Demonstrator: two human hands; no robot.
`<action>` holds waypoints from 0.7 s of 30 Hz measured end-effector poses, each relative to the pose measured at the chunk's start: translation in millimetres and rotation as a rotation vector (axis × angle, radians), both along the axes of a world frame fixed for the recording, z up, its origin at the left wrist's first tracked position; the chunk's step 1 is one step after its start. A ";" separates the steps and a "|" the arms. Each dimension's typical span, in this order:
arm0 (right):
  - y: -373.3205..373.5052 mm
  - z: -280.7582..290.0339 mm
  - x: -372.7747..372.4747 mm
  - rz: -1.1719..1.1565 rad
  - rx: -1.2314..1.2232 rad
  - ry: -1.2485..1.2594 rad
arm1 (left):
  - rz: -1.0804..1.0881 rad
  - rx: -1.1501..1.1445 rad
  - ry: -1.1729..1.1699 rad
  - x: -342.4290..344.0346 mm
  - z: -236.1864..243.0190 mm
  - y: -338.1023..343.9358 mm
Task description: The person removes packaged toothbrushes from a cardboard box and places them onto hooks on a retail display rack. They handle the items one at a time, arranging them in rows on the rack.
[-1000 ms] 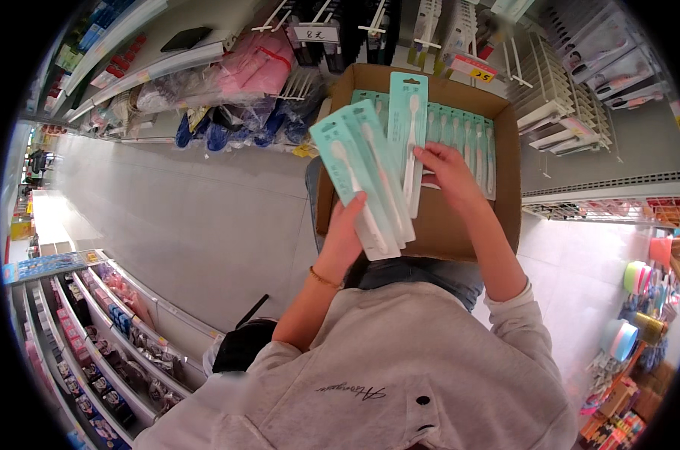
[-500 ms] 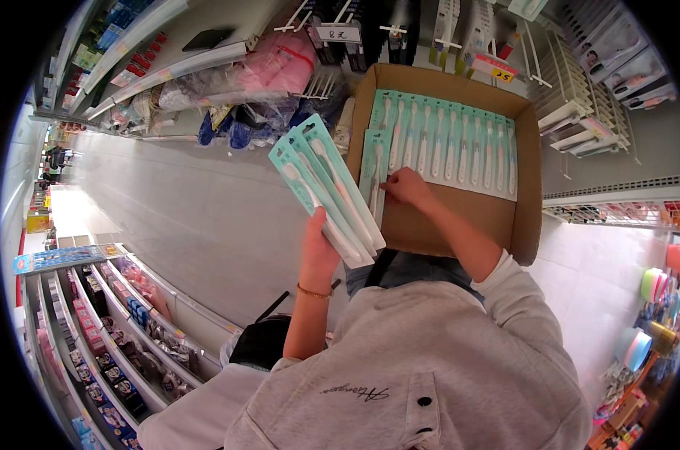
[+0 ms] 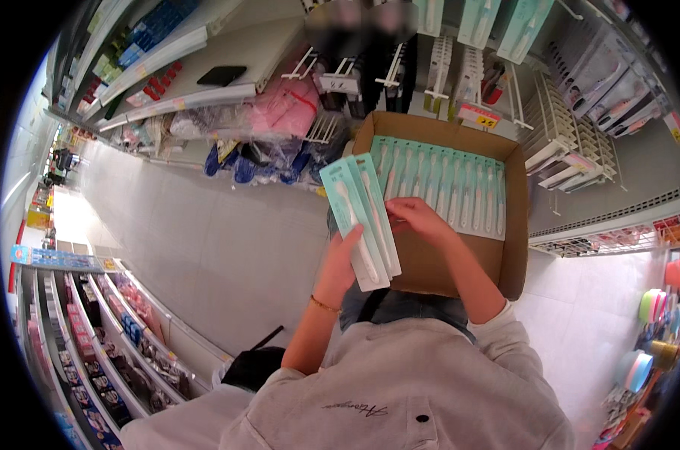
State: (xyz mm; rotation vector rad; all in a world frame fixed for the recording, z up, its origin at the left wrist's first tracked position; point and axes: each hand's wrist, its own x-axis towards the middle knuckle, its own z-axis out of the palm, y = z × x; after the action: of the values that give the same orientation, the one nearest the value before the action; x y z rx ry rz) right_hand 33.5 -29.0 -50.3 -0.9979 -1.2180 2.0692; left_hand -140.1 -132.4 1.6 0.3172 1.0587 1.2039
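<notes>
My left hand (image 3: 340, 261) is closed around the lower part of several toothbrush packs (image 3: 349, 219), slim blister cards in mint green and white, overlapping like a fan. They tilt over the left edge of an open cardboard box (image 3: 514, 259). My right hand (image 3: 421, 219) reaches over the box, its fingers pinched at the right edge of the rearmost held pack. How far its fingertips reach behind the card is hidden. Inside the box, a row of similar toothbrush packs (image 3: 460, 187) lies side by side against the far wall.
Hooks with hanging toothbrush packs (image 3: 478, 21) rise beyond the box. White wire racks (image 3: 572, 142) stand to the right. A shelf (image 3: 261, 49) carries a dark phone-like slab (image 3: 221, 76). Low shelving (image 3: 122, 322) full of small goods lines the near left.
My left hand has moved right with its packs, up to the box. The separate pack under my right hand has left its place at the box's left side. The view has shifted, showing more hooks.
</notes>
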 end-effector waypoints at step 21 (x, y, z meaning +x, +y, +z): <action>-5.2 -59.4 20.5 -0.373 0.126 -0.392 | 0.048 0.219 -0.219 -14.8 -42.5 -8.0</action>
State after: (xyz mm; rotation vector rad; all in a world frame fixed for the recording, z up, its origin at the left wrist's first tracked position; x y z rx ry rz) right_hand 53.9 -34.2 -109.7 -1.4892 -1.2145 1.5360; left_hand -154.9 -140.4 -41.0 0.3226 0.7500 1.3679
